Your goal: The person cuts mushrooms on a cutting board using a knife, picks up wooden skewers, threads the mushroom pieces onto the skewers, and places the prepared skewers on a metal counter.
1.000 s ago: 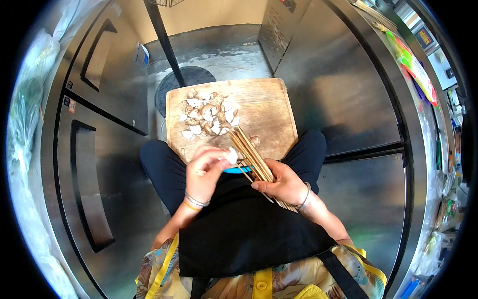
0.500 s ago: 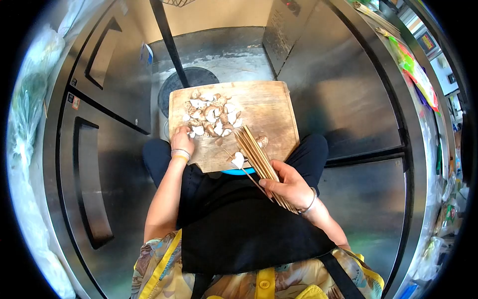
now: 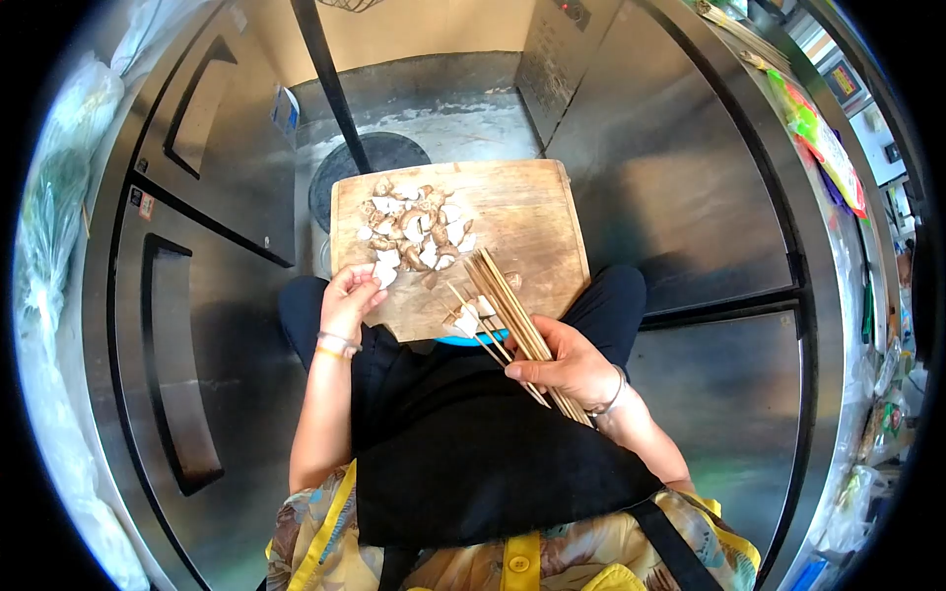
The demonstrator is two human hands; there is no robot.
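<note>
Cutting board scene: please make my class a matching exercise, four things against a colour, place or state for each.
1. Left hand
2. Right hand
3. Mushroom pile
4. Apron

A. Gripping a bundle of sticks
B. Black
C. Holding a pale mushroom piece
D. On the left part of the cutting board

Pairs: 1-C, 2-A, 3-D, 4-B.

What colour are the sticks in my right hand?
The sticks are light brown, best seen in the head view.
</note>
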